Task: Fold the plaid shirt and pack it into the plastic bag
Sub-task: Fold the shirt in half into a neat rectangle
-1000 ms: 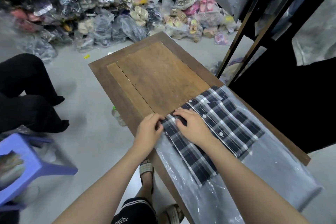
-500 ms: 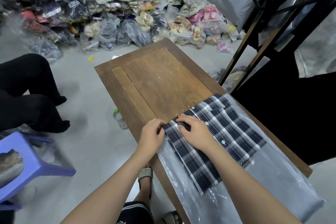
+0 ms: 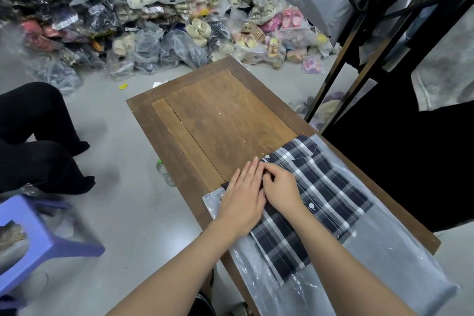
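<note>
Your left hand is now lying flat, fingers spread, where half a second ago it was pinching the shirt edge; your right hand is staying curled on the cloth, touching it. The folded shirt is sitting inside the bag on the table, so I judge you're smoothing before closing the flap.

I see the shirt inside the bag on the table's near right end. Both hands rest on it, left hand beside right hand.
</note>
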